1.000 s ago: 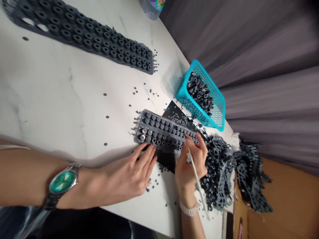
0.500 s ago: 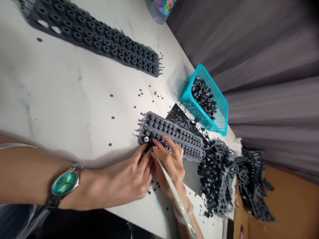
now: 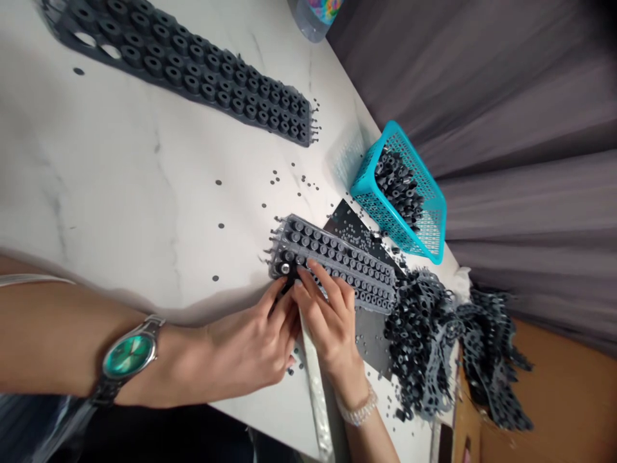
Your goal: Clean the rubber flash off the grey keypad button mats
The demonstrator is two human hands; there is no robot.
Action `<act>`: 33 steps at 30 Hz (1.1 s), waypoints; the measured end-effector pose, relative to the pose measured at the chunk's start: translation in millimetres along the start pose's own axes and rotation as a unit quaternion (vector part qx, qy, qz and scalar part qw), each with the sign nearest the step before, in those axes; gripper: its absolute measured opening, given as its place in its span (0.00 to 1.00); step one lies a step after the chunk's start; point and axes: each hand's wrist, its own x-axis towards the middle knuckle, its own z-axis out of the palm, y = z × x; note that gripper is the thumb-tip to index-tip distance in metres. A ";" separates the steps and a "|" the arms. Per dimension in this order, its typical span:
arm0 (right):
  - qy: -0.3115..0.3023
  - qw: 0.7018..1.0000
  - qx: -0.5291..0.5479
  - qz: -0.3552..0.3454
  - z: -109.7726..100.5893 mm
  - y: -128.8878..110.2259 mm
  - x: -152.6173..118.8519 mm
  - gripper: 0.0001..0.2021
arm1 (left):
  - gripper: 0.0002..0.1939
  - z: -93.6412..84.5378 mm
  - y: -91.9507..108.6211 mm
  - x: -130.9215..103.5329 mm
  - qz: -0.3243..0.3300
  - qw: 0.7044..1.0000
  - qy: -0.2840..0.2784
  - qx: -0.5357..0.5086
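Observation:
A grey rubber sheet with rows of round studs [image 3: 337, 252] lies on the white table, with one shiny metallic piece [image 3: 285, 268] at its left end. My left hand [image 3: 245, 347], watch on the wrist, is at the near left corner, its fingertips pinching a small dark piece [image 3: 288, 283] largely hidden by the fingers. My right hand [image 3: 330, 315], with a beaded bracelet, bends its fingers over the sheet's near edge beside the left fingertips. What its thumb and fingers hold, if anything, is hidden. A pale strip [image 3: 315, 392] hangs between the hands.
A longer dark studded sheet [image 3: 193, 71] lies at the upper left. A turquoise basket [image 3: 398, 218] holds dark pieces. Dark rubber scraps [image 3: 419, 341] are heaped at the right. Small black discs are scattered about. A bottle [image 3: 313, 19] stands at the back edge, near a grey curtain.
The pale strip has swung left, off my right wrist, and the bracelet shows more fully. My right fingers have shifted slightly on the sheet. The view has moved a little.

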 end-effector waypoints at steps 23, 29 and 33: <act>0.104 0.992 0.036 0.058 11.4 1.2 -13.4 0.09 | 0.22 9.2 3.3 -1.7 0.010 1.000 0.008 0.016; 0.077 0.995 0.040 0.041 5.1 7.9 -19.8 0.13 | 0.21 12.0 5.8 -2.7 0.014 1.000 -0.004 0.009; 0.083 0.994 0.043 0.052 7.0 7.1 -18.6 0.12 | 0.22 12.5 5.5 -2.6 0.006 1.000 0.006 0.009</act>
